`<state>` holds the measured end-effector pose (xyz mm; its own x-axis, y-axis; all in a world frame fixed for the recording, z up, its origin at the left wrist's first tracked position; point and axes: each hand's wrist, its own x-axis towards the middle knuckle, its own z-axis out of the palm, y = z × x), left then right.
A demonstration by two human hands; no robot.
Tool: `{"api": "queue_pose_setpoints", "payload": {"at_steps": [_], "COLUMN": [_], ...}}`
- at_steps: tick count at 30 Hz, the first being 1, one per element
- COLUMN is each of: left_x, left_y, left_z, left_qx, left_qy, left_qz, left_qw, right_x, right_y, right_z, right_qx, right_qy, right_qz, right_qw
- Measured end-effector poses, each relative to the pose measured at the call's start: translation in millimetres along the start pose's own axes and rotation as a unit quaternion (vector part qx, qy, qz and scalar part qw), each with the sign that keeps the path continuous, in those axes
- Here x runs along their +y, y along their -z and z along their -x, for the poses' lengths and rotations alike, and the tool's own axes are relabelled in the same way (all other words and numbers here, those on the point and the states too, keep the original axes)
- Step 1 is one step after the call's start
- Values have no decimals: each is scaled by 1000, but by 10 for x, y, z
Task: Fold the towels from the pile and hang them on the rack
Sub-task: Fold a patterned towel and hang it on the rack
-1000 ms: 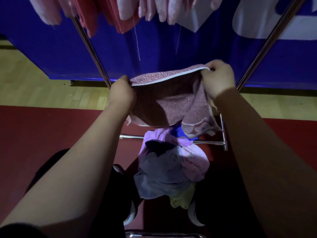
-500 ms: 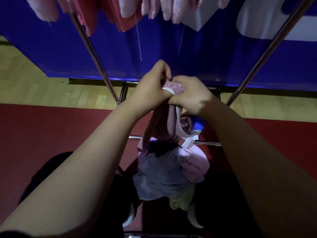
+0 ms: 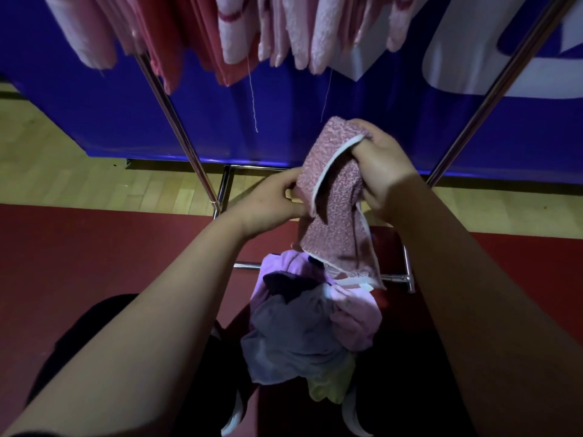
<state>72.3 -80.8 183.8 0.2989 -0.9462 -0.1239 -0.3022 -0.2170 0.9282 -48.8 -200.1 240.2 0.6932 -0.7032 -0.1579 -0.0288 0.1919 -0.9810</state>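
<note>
With several towels [image 3: 284, 33] hung on the rack [image 3: 176, 130], my right hand [image 3: 383, 171] and left hand [image 3: 271, 203] grip a half-folded pink towel [image 3: 331, 212] above the remaining pile [image 3: 309, 326].

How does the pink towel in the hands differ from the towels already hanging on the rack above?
The pink towel is held in the air by the left hand and right hand; the hanging towels drape from the rack overhead, untouched.
The held towel is a speckled, dusky pink with a white border; the hanging ones are paler pink, some red.
The held towel hangs loosely doubled; the hanging ones form narrow, even folds.
All look like terry cloth.
</note>
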Motion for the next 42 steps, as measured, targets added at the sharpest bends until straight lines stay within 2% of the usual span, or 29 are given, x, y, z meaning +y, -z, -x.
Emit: {"api": "queue_pose_setpoints", "payload": {"at_steps": [4, 7, 9, 12, 15, 18, 21, 24, 27, 30, 32, 37, 40, 42], "left_x": [0, 51, 134, 266, 276, 259, 234, 192, 109, 75, 128, 436, 718, 944], "left_y": [69, 148, 156, 92, 50, 89, 169, 255, 326, 418, 502, 651, 719, 754], "left_z": [-46, -69, -74, -60, -71, -69, -57, -14, 4, 16, 73, 342, 474, 558], "left_qx": [82, 171, 208, 190, 161, 170, 160, 52, -8, 2, 36, 72, 64, 61], "left_qy": [-3, 5, -19, -69, -72, -40, -6, 25, 80, 105, 121, 85, 66, 38], "left_qz": [19, 68, 57, -6, -25, -9, -4, -24, -133, -248, -278, -209, -147, -161], "left_qw": [996, 983, 976, 979, 984, 985, 987, 998, 988, 963, 952, 971, 985, 984], "right_x": [-97, -102, -39, 119, 220, 184, 103, 46, -19, -119, -167, -305, -500, -692], "right_y": [150, 311, 298, 168, 79, 25, 44, 127, 185, 242, 296, 457, 439, 409], "right_z": [-31, -57, -62, -54, -36, -6, -27, -53, -47, 4, 53, 239, 394, 500], "right_qx": [81, 124, 125, 55, -12, -32, 29, 98, 123, 149, 173, 186, 193, 213], "right_qy": [-3, 9, 34, 23, 14, 26, 29, 37, 68, 95, 103, 139, 164, 186], "right_qz": [-23, 148, 243, 286, 312, 239, 156, 154, 166, 185, 195, 201, 202, 217], "right_qw": [996, 981, 961, 956, 950, 970, 987, 982, 976, 967, 960, 952, 946, 934]}}
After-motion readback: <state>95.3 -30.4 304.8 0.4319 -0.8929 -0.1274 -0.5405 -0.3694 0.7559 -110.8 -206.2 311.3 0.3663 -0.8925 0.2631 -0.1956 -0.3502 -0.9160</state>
